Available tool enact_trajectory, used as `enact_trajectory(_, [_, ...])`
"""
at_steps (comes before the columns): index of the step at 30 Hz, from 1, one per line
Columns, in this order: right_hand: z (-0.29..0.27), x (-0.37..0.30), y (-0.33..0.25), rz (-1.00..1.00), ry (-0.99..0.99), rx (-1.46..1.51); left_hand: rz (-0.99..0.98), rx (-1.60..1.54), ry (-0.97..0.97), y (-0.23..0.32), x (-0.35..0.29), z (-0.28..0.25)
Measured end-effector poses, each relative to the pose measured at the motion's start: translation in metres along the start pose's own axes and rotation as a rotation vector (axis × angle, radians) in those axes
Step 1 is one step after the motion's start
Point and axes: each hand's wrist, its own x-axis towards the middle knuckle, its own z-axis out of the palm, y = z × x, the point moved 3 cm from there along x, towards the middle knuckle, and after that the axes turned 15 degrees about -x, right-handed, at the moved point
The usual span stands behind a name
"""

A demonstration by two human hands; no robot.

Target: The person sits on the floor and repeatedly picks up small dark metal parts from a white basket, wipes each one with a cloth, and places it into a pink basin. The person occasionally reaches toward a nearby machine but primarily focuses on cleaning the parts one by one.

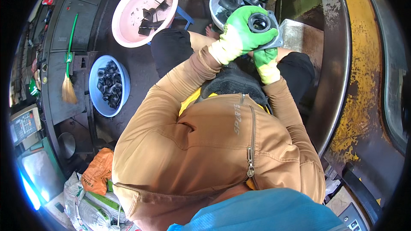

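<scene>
Head — L hand (244,29) grips gry flanged pc. (274,28)

It was a workshop, apparently a factory floor. A heavy yellow machine frame (364,68), its paint flaked down to dark metal, stood on the right. Grey metal panels (70,28) and a keypad unit (23,126) stood on the left. A blue basin (91,92) held many black parts (112,85), and bulky sacks (92,209) lay at the lower left.

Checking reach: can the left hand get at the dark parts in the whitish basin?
Probably yes: the dark parts lie in the open whitish basin just beyond the left hand, though it is busy gripping a flanged part.
</scene>
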Motion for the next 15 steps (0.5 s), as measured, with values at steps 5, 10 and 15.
enact_trajectory(5, [0.007,0.011,-0.05,-0.142,0.477,0.361,0.047,0.023,0.096,0.012,-0.01,0.01])
enact_trajectory(10, [0.019,0.002,-0.105,-0.154,0.309,0.013,0.16,0.119,0.007,0.018,-0.012,0.004])
enact_trajectory(15, [0.006,-0.02,-0.124,-0.161,0.161,-0.268,0.152,-0.021,-0.185,0.029,-0.006,-0.003])
